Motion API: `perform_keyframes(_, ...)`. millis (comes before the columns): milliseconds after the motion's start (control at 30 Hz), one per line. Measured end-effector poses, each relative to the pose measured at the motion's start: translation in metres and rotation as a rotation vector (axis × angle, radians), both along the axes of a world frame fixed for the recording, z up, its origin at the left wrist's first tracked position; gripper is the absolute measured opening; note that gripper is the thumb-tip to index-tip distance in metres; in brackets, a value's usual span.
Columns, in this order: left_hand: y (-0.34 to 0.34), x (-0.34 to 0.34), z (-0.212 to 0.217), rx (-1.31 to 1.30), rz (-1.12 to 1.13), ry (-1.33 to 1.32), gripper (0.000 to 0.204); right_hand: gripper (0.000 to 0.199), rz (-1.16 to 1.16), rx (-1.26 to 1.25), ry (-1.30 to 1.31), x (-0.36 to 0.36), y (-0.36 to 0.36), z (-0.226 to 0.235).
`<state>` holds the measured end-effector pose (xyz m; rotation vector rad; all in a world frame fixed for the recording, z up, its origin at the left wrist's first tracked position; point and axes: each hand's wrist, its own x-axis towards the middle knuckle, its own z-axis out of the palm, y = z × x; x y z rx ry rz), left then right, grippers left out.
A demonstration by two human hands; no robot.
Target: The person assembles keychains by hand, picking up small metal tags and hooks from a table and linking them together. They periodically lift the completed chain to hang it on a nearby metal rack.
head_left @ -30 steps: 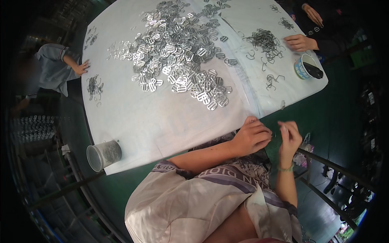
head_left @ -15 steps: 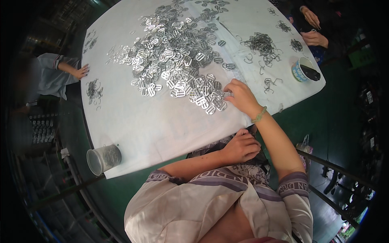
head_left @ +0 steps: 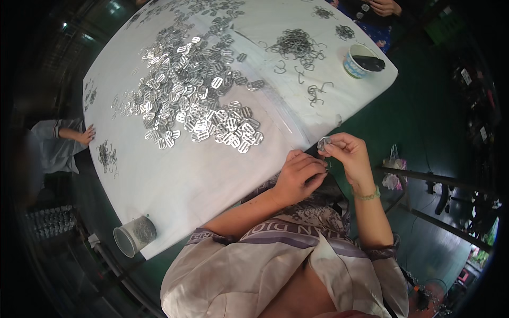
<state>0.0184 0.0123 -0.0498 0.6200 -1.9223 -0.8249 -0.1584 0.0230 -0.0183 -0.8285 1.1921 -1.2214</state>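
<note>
My right hand, a green bracelet at its wrist, pinches a silver slotted buckle between thumb and fingers, just off the table's near edge. Close beside it, my left hand is closed with fingers curled. A thin, wire-like bit shows at its fingertips, too small to name. A big pile of similar silver buckles spreads over the white-covered table ahead of both hands.
A heap of bent wire hooks lies at the far right, near a blue-and-white paper cup holding something black. A cup lies tipped at the near left corner. Co-workers' hands show at the table's edges.
My right hand has come back from the near side of the buckle pile to my left hand, bringing a buckle. The whole view has shifted, with the table now further left.
</note>
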Motion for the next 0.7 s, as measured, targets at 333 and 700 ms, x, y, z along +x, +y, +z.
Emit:
perform_keyframes(333, -0.002, -0.013, 0.004, 0.041, -0.040, -0.017, 0.022, 0.008, -0.132, -0.041, -0.062, -0.001, 0.033, 0.007)
perform_keyframes(700, -0.016, 0.003, 0.001, 0.023, -0.069, -0.077, 0.034, 0.012, -0.239, -0.101, 0.029, 0.005, 0.045, -0.001)
